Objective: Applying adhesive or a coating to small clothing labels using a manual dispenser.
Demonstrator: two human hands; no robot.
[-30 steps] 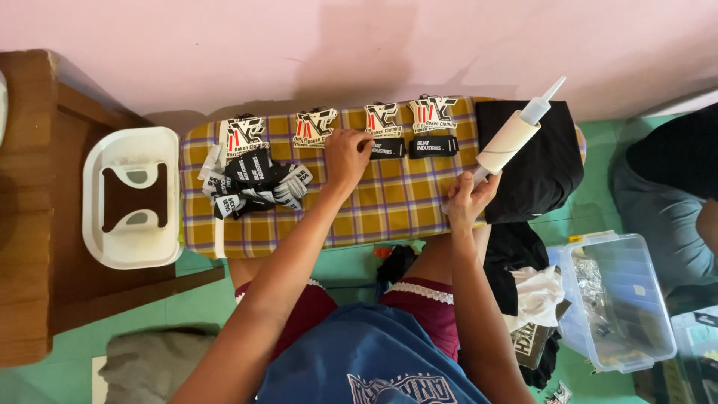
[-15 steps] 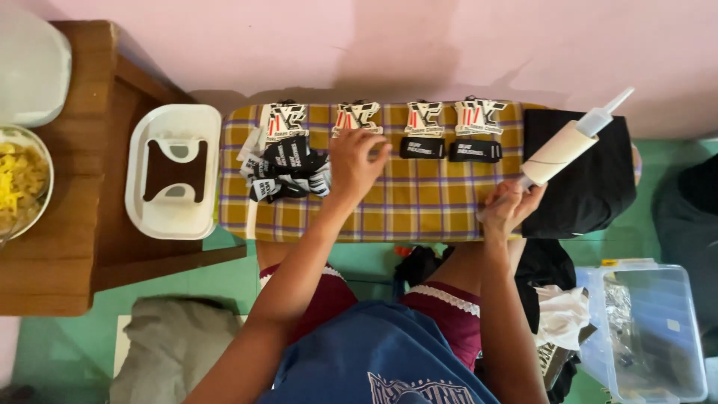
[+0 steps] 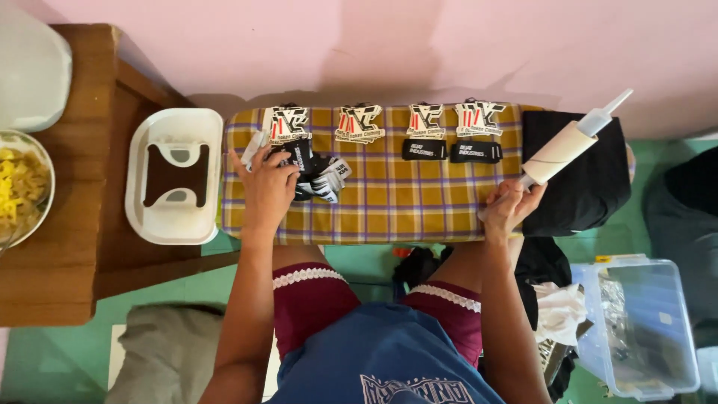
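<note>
Left hand (image 3: 265,187): fingers narrow, resting on label pile (image 3: 314,172). Right hand (image 3: 512,206): fingers gripping roller (image 3: 561,153). Surface: checked board (image 3: 404,202).

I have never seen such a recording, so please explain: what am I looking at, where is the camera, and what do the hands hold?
No machine here: a person works with two bare hands. The camera sits on the person's head and looks down. A checked cloth covers a narrow board. Along its far edge lie four printed tags, and two black labels lie below the right-hand ones. The left hand rests on a pile of black labels. The right hand holds a white roll with a plastic tip over a black folded cloth. A white tray stands on the wooden table.
</note>
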